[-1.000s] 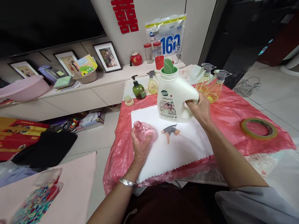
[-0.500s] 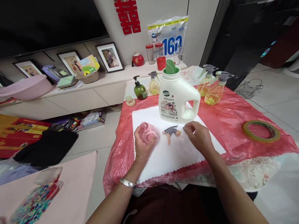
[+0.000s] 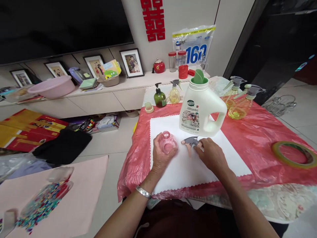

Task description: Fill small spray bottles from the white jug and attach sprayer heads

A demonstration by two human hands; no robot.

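Note:
My left hand [image 3: 162, 153] is wrapped around a pink see-through bottle [image 3: 169, 142] with an uncovered neck, tilted on the white sheet [image 3: 183, 172]. The fingers of my right hand [image 3: 210, 152] close on the end of a grey and peach spray trigger head [image 3: 192, 141], which is at the middle of the sheet. Behind both hands stands a large white detergent jug [image 3: 189, 109] with its handle to the right. A green scoop-like piece [image 3: 198, 76] sticks up from the jug's mouth.
Two spray bottles with yellow liquid [image 3: 236, 110] stand at the back right, another spray bottle [image 3: 174, 94] beside a green pump bottle [image 3: 159, 97] at the back left. A small cap [image 3: 149, 107] lies near them. A tape roll [image 3: 294, 153] rests on the red plastic cover [image 3: 262, 132] at right.
My right hand has moved onto the spray trigger head and closed its fingers at its end. My left hand still holds the pink bottle. The whole view has shifted to the left.

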